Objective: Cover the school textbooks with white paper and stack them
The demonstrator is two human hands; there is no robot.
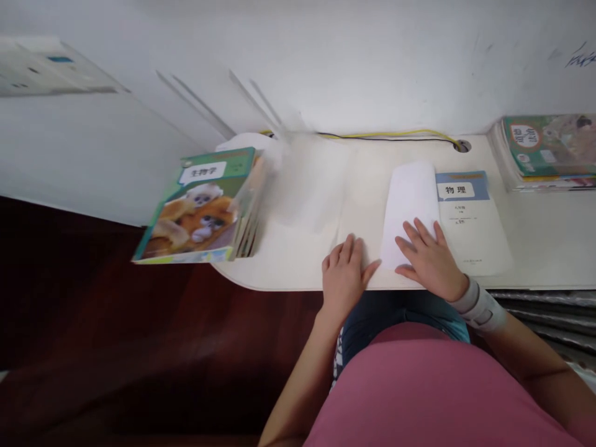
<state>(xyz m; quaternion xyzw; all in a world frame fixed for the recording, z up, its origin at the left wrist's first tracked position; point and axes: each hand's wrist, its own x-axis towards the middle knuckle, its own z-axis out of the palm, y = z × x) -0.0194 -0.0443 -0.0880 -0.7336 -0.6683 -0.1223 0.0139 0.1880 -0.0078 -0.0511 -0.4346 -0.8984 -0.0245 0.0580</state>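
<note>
An open physics textbook (475, 239) lies on the white desk, its title page with a blue top band showing on the right. A white sheet (410, 192) curves up over the left part of that page. My right hand (431, 261), with a grey band on its wrist, rests on this sheet with fingers spread. On the cream surface (365, 205) left of the sheet, my left hand (343, 273) lies palm down near the desk's front edge, thumb out. Farther left is a pale, blurred, partly see-through sheet (310, 186); its kind is unclear.
A stack of books topped by a biology textbook (200, 205) stands at the desk's left end, overhanging the edge. Another book stack (549, 146) sits at the back right. Yellow and black cables (395, 135) run along the wall into a round desk hole (462, 146).
</note>
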